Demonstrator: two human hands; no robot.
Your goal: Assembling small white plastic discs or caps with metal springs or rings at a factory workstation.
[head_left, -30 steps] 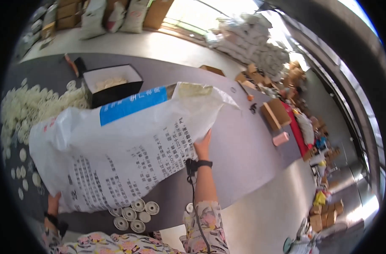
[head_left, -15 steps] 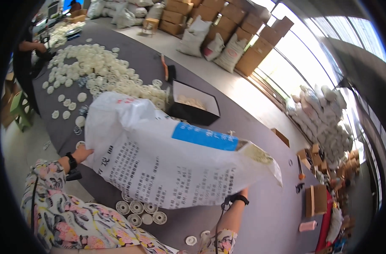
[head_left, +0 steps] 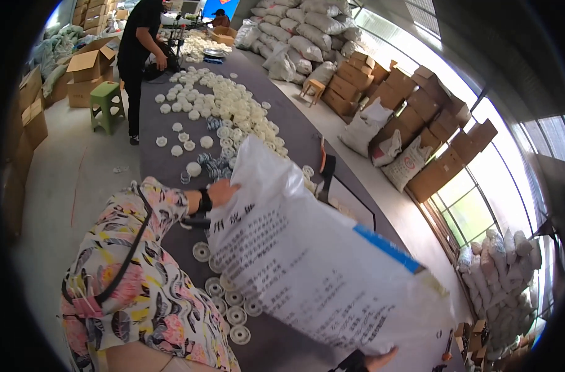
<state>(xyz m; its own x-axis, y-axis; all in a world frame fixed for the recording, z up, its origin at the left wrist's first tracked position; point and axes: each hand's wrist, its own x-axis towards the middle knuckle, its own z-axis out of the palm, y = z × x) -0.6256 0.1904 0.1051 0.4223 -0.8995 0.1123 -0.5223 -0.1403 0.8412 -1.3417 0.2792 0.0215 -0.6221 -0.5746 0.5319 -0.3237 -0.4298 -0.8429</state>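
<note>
A large white sack (head_left: 313,260) with dark print and a blue panel stretches slantwise over the table between my hands. My left hand (head_left: 222,193) is closed on its upper left edge. My right hand (head_left: 380,359) holds it at the lower edge, near the bottom of the view; part of that hand is hidden. White round plastic parts with ringed faces (head_left: 236,315) lie beside the sack, some partly under it. Beyond it spreads a heap of cream-white round parts (head_left: 239,105), with grey metal coils (head_left: 215,167) at its near side.
A black-edged box (head_left: 357,201), partly covered by the sack, and a brush (head_left: 323,158) are on the grey table (head_left: 295,118). A person in black (head_left: 140,49) stands at the far left near a green stool (head_left: 107,105). Cartons (head_left: 413,111) and filled sacks (head_left: 307,31) line the wall.
My view has swung left, so the scene sits further right. The sack now slopes more steeply down to the right, still between both hands. My right hand shows more beneath its lower edge.
</note>
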